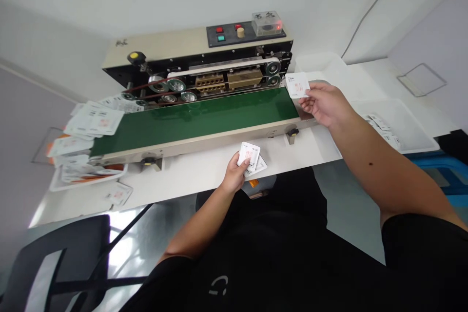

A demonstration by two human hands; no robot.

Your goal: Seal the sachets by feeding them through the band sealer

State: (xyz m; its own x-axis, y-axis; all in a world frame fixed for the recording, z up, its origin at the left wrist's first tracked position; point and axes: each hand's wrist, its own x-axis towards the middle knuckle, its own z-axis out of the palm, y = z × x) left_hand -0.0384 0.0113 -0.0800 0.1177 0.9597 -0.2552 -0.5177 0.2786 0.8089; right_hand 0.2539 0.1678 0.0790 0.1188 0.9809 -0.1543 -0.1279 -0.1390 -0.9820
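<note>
Between the thumb and fingers of my right hand (323,102) is a white printed packet (297,85), its top edge close to the rollers at the right end of the sealing machine (197,53). My left hand (234,174) grips several similar packets (250,154), fanned a little, near the table's front edge. Between my hands and the machine body runs a green conveyor belt (204,119). At the belt's left end, a heap of white packets (98,119) spills over into a white basket (89,180).
A white tray (409,131) with more packets stands at the right. One packet (119,194) lies on the table (179,175) at front left. A control panel (244,33) tops the machine. A black chair (69,258) is at lower left, a blue stool (448,170) at right.
</note>
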